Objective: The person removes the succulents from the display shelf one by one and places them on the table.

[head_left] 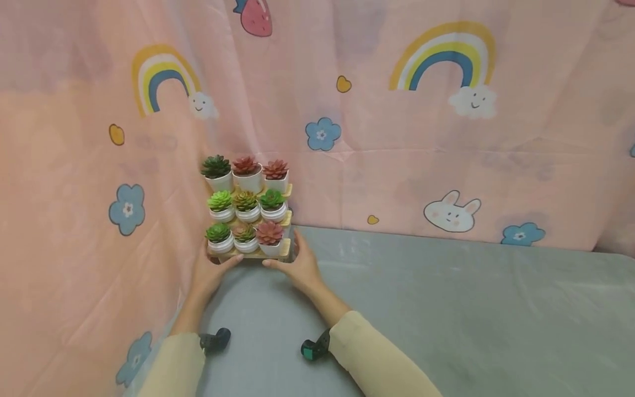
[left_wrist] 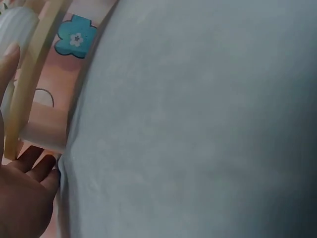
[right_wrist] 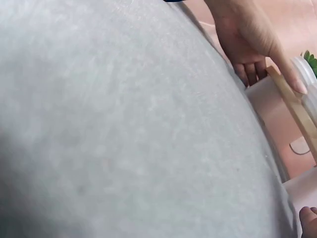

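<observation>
1 left hand (head_left: 206, 271) and 1 right hand (head_left: 301, 267) grip opposite ends of the wooden stand (head_left: 285, 249).

A three-tiered stand (head_left: 286, 219) carries nine potted succulents (head_left: 246, 202), three per tier, at the grey worktop's (head_left: 421, 309) far left, contact beneath unclear.

Whether home or studio I can't tell: pink fabric (head_left: 377, 127) printed with rainbows (head_left: 444, 41) hangs beyond and left of the fingers (head_left: 300, 242), a grey table (head_left: 446, 309) spread beneath them.
</observation>
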### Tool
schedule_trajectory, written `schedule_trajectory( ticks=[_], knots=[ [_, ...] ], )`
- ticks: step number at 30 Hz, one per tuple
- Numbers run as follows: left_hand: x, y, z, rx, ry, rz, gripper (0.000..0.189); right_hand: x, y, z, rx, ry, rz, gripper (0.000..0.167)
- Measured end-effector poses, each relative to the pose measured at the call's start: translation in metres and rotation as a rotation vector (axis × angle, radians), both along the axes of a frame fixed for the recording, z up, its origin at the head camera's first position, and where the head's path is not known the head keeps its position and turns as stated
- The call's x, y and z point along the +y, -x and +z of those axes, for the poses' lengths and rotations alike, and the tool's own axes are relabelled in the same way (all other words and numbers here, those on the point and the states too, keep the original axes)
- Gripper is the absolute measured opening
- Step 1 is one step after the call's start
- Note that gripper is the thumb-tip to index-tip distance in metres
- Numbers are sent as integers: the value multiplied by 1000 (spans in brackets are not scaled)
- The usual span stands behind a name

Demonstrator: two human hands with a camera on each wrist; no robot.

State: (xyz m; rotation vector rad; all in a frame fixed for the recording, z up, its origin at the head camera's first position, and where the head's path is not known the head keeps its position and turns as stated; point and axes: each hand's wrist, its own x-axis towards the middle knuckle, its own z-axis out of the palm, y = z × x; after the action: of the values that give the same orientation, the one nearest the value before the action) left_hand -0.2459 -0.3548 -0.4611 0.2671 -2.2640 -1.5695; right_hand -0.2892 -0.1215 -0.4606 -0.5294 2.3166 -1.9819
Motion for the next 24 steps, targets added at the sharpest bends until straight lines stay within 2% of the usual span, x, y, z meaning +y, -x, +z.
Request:
schedule_trajectory(
  ticks=[4, 7, 12, 17, 24],
  knots=[
    [-1, 6, 2, -36, 36, 15, 91, -2, 1, -5, 24, 34, 61, 108],
    [-2, 8, 3, -82, 61, 26, 88, -4, 1, -6, 46, 55, 76, 101],
    [-2, 10, 2, -140, 88, 20, 90, -7, 2, -8, 16, 84, 15, 82],
    [-3, 10, 1, -124, 57, 14, 95, -10, 4, -8, -4, 86, -35, 63],
    [-4, 9, 7, -109, 37, 23, 96, -10, 8, -3, -50, 138, -6, 63]
  ],
)
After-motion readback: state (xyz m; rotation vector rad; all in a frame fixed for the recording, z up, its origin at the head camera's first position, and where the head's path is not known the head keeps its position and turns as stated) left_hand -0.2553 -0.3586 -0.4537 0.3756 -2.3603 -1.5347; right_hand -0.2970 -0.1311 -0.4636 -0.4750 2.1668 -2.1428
